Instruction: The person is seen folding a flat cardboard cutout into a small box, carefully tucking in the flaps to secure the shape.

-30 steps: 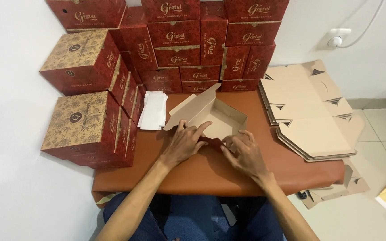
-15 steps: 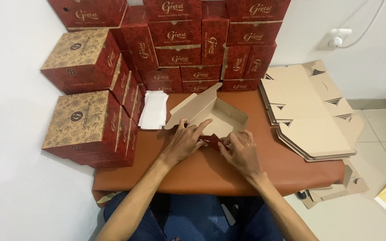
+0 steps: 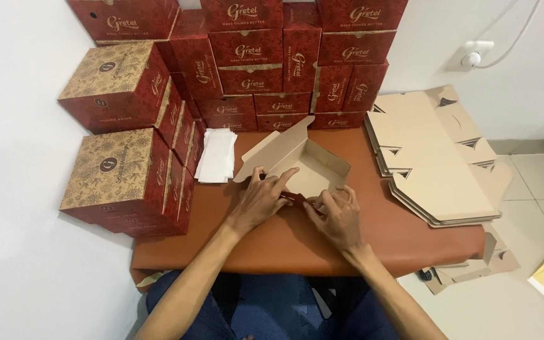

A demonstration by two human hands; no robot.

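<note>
Box [image 3: 306,165]: half-folded cardboard, open side up on the brown table [image 3: 404,242], just beyond the fingertips.
Left hand [image 3: 260,200]: fingers pinching the near flap, holding the fold.
Right hand [image 3: 338,217]: fingers curled on the same edge, bracing it.
Flat blanks [image 3: 429,157]: stacked beside the right hand, within reach.

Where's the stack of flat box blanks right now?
Head view: the flat blanks lie stacked on the table's right end, overhanging its edge, right of the half-folded box and below the wall socket.
</note>
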